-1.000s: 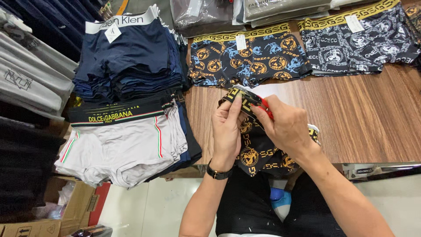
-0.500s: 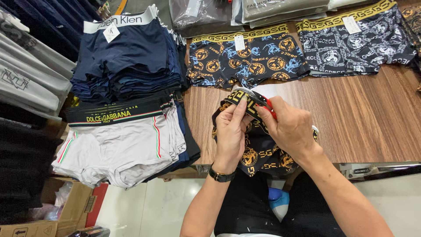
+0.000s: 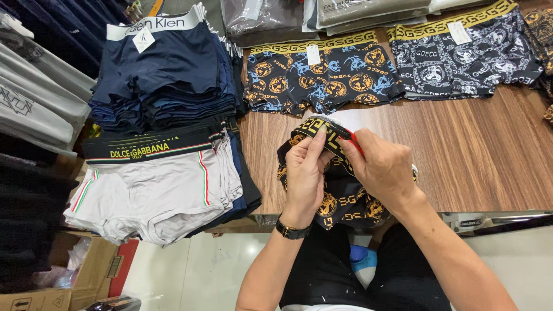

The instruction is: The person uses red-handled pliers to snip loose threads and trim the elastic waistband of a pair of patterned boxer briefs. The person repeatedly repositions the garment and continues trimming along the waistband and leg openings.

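left hand (image 3: 305, 173) slid further up the gold-patterned waistband (image 3: 322, 131) — black briefs (image 3: 340, 198) bunched tighter, right hand (image 3: 383, 170) closer

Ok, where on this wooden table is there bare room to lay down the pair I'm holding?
The widest bare wood lies right of your right hand, below the grey-patterned boxers. A narrower strip runs between the white boxers and your left hand. The table's back edge and left side are crowded with laid-out pairs and stacks.

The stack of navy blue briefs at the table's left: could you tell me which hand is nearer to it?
Left. The left hand is closer to the navy stack; the right hand lies farther away.
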